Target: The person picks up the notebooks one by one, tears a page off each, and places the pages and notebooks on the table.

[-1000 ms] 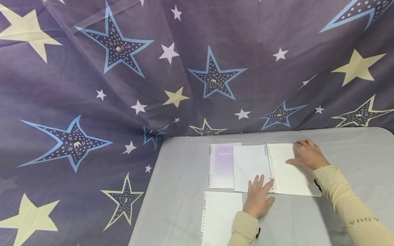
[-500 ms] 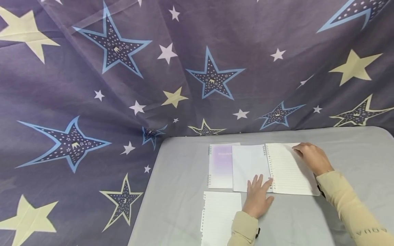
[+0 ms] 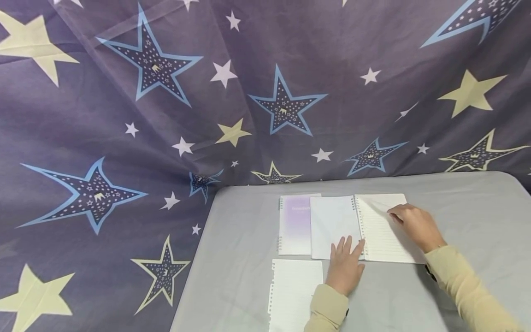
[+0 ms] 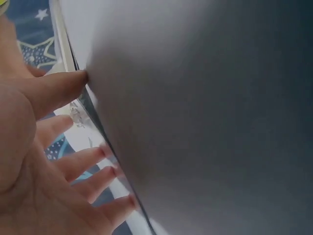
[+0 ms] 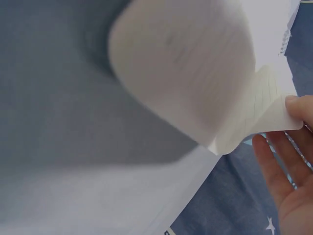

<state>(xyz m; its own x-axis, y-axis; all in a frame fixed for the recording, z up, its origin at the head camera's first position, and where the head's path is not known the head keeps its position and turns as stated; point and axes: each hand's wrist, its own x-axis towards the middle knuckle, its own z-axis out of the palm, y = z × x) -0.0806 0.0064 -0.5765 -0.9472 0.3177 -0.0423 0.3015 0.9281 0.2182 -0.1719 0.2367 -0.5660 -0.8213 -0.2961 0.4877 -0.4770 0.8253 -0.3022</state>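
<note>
Head view: an open notebook (image 3: pixel 387 242) lies on the grey table (image 3: pixel 232 240), right of a purple notebook (image 3: pixel 294 226). Thumb and fingers of the right hand (image 3: pixel 419 227) pinch a raised page (image 5: pixel 274 105); the left hand (image 3: pixel 345 267), fingers spread and gripping nothing, rests at the open notebook's lower edge.

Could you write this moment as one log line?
right hand: pinches lifted lined page | left hand: at lower edge of open notebook | purple notebook: partly underneath | loose paper: beside left hand
</note>
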